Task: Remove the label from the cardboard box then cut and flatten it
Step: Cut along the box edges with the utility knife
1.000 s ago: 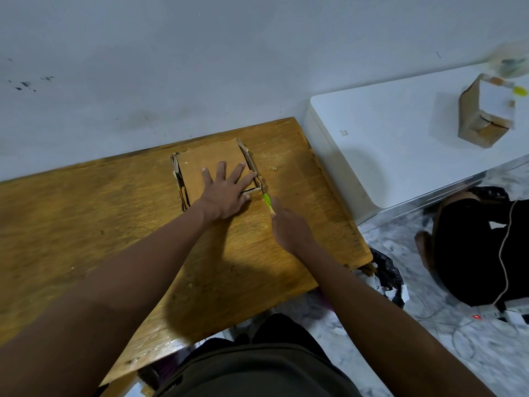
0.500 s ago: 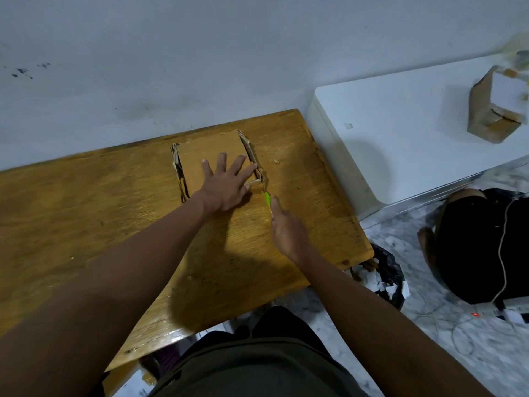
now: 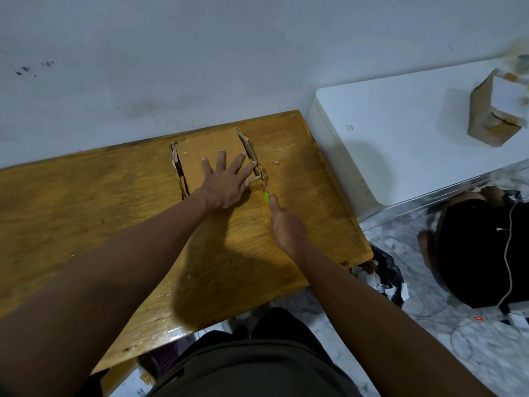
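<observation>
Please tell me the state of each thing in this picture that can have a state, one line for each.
Cardboard box: lying on the wooden table, pressed down, side walls partly collapsed.
Left hand: open, flat on the box.
Right hand: closed on the green cutter, blade at the box's near right corner.
Second cardboard box: upright, uncut.
Power strip light: on.

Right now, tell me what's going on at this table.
A person is breaking down a cardboard box on the wooden table. The left hand lies flat with spread fingers on the already squashed box, pinning it down. The right hand grips a green-handled cutter, its tip at the box's near right corner. A second box stands uncut on the white surface to the right.
</observation>
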